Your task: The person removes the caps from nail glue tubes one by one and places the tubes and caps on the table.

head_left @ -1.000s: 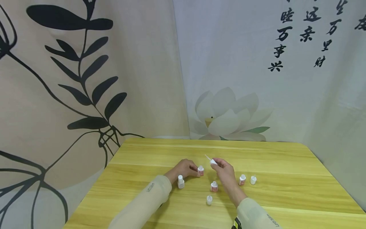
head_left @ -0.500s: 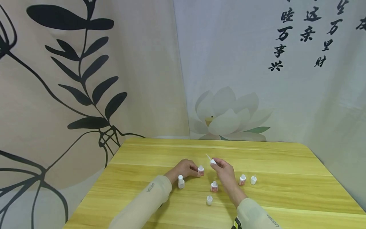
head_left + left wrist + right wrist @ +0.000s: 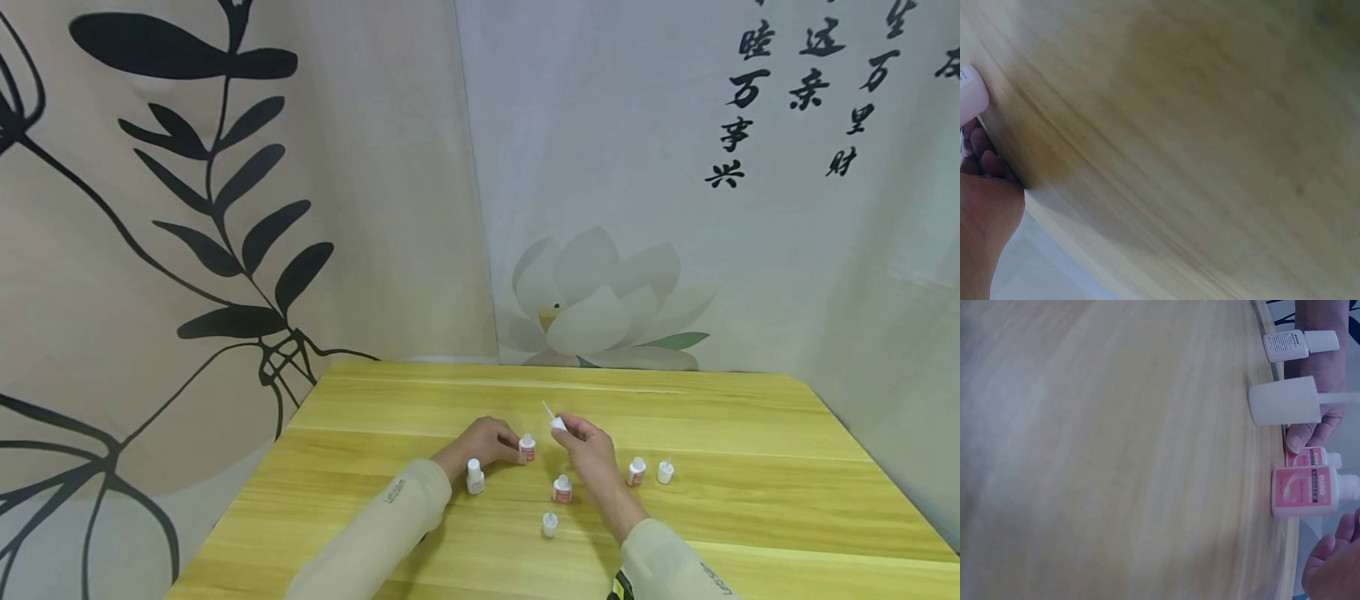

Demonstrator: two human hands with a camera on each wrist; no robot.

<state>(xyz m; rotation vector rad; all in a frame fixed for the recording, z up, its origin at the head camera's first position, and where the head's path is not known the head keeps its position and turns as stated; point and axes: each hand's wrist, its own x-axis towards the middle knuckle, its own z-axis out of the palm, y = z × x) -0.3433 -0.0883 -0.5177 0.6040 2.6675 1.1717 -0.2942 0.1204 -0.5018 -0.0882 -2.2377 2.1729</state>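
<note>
With its fingers and thumb, my left hand (image 3: 486, 442) grips a small pink-labelled glue-type bottle (image 3: 527, 448), standing uncapped on the table. To its right, raised above the table, my right hand (image 3: 588, 446) pinches a white cap (image 3: 558, 423), whose thin applicator stem points up and left. A capped white bottle (image 3: 475, 477) stands beside my left wrist. Between my forearms stand an uncapped pink-labelled bottle (image 3: 1302, 491) and, nearer me, a loose cap (image 3: 1285, 401) with its stem upward. In the left wrist view, a pale bottle (image 3: 972, 94) is cut off at the edge.
Right of my right hand, another uncapped pink-labelled bottle (image 3: 636, 472) stands beside a second upturned cap (image 3: 665, 472). All of these rest on a yellow wood-grain table (image 3: 780, 517). Behind its far edge hangs a printed cloth (image 3: 405, 208).
The cap's stem in my right hand has tilted slightly more upright. My left hand and the bottles stay where they were.
</note>
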